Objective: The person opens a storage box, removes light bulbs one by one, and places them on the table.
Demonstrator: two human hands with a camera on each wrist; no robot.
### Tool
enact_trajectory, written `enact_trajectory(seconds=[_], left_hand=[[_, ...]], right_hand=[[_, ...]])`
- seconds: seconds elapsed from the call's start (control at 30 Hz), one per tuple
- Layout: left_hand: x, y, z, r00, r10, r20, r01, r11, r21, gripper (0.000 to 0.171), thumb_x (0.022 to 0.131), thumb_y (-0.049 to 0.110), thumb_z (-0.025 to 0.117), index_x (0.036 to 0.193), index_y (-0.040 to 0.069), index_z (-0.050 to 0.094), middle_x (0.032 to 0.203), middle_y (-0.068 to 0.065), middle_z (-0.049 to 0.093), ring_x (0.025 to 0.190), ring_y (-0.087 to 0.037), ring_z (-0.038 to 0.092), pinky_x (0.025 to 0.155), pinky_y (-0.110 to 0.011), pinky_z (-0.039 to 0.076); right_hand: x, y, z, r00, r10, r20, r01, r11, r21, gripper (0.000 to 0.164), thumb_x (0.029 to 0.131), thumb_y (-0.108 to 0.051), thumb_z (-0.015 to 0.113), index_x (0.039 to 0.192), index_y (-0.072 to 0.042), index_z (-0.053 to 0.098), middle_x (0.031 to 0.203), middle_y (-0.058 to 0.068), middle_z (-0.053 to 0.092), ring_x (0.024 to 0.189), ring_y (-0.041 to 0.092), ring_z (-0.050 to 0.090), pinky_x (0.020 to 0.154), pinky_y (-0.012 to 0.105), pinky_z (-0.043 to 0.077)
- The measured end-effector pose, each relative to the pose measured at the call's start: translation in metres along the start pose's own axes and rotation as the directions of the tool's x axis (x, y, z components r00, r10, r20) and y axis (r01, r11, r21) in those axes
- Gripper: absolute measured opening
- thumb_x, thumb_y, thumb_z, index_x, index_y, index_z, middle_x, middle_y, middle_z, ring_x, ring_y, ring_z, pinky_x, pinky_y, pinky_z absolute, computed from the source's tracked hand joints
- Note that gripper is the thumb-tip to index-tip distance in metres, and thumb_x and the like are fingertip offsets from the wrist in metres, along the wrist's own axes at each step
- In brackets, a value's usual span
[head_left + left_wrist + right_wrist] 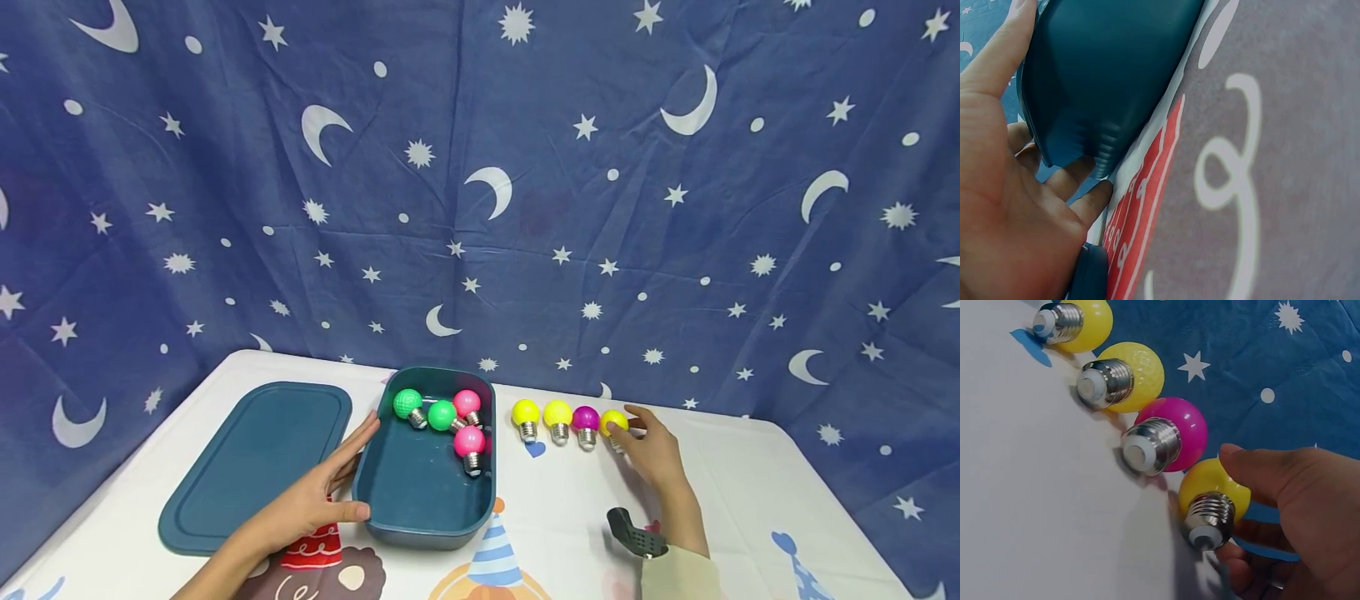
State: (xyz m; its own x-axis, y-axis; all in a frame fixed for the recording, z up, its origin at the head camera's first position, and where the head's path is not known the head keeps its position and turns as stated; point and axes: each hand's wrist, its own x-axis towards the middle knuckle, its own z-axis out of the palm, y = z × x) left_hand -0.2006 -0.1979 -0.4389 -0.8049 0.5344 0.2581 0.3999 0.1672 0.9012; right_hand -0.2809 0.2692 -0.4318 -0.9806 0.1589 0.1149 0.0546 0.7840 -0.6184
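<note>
My left hand [311,497] rests its spread fingers along the left outer wall of a dark teal container [420,533], thumb at the near corner. In the left wrist view the fingers lie against the container's outside [1110,69]. Inside the container are green light bulbs [407,403] and pink light bulbs [470,441]. My right hand [654,450] pinches the round part of a yellow light bulb [1202,481], the rightmost of a row. Beside that one lie a magenta bulb [1179,434] and two more yellow bulbs [1141,375], their metal screw bases toward me.
A teal lid [255,458] lies flat left of the container. The white printed tablecloth [555,517] covers the table, and a blue star-and-moon curtain [480,208] hangs behind its far edge. A black device [636,533] sits at the right wrist.
</note>
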Motion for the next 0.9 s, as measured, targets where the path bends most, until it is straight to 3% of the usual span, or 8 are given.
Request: enact_trajectory(seconds=[0.33,0.4,0.57,0.67,0.77,0.9], left_hand=[[0.001,0.001,0.0,1.0,-0.008,-0.01,0.008,1.0,0.001,0.091,0.076,0.002,0.068,0.144,0.024,0.011,0.149,0.002,-0.001,0.132,-0.023,0.012,0.097,-0.02,0.027],[0.001,0.001,0.0,1.0,-0.009,-0.012,0.009,1.0,0.001,0.091,0.076,0.002,0.068,0.144,0.024,0.011,0.149,0.002,-0.001,0.132,-0.022,0.011,0.097,-0.02,0.026],[0.001,0.001,0.0,1.0,-0.018,-0.013,0.019,1.0,0.013,0.091,0.076,0.004,0.069,0.144,0.024,0.012,0.149,0.001,-0.001,0.132,-0.024,0.009,0.098,-0.021,0.026],[0.001,0.001,0.0,1.0,-0.027,-0.015,0.027,0.999,0.021,0.092,0.075,0.004,0.069,0.144,0.025,0.011,0.149,0.002,0.0,0.133,-0.024,0.008,0.098,-0.021,0.026],[0.001,0.0,0.0,0.999,-0.033,-0.02,0.033,0.999,0.026,0.093,0.075,0.004,0.07,0.144,0.025,0.011,0.149,0.002,0.0,0.133,-0.021,0.008,0.098,-0.02,0.024],[0.0,-0.001,-0.001,1.0,-0.027,-0.016,0.027,0.999,0.026,0.093,0.075,0.004,0.07,0.144,0.025,0.011,0.149,0.002,0.0,0.133,-0.017,0.008,0.098,-0.018,0.023]], right_hand=[[-0.003,-0.008,-0.015,0.997,-0.003,-0.075,0.006,0.999,0.038,0.054,0.087,-0.037,0.053,0.129,-0.005,0.043,0.116,0.023,0.052,0.098,0.037,0.052,0.077,0.046,0.042],[0.002,-0.001,-0.012,0.996,-0.003,-0.088,0.006,0.999,0.043,0.057,0.087,-0.043,0.052,0.13,-0.006,0.043,0.116,0.022,0.052,0.098,0.038,0.052,0.073,0.044,0.044],[0.031,0.043,0.011,0.984,-0.031,-0.178,0.03,1.0,-0.008,0.066,0.082,-0.061,0.043,0.131,-0.017,0.043,0.112,0.01,0.055,0.095,0.03,0.053,0.068,0.041,0.047],[0.046,0.059,0.025,0.971,-0.071,-0.229,0.066,0.997,-0.029,0.065,0.081,-0.063,0.042,0.132,-0.023,0.041,0.112,0.005,0.054,0.093,0.027,0.053,0.07,0.043,0.046],[0.052,0.051,0.032,0.961,-0.139,-0.24,0.135,0.99,-0.033,0.061,0.082,-0.057,0.047,0.132,-0.022,0.043,0.112,0.007,0.055,0.088,0.027,0.054,0.064,0.039,0.048],[0.029,-0.008,0.021,0.959,-0.213,-0.187,0.218,0.976,0.01,0.054,0.085,-0.043,0.055,0.129,-0.013,0.046,0.11,0.015,0.054,0.086,0.029,0.054,0.062,0.039,0.047]])
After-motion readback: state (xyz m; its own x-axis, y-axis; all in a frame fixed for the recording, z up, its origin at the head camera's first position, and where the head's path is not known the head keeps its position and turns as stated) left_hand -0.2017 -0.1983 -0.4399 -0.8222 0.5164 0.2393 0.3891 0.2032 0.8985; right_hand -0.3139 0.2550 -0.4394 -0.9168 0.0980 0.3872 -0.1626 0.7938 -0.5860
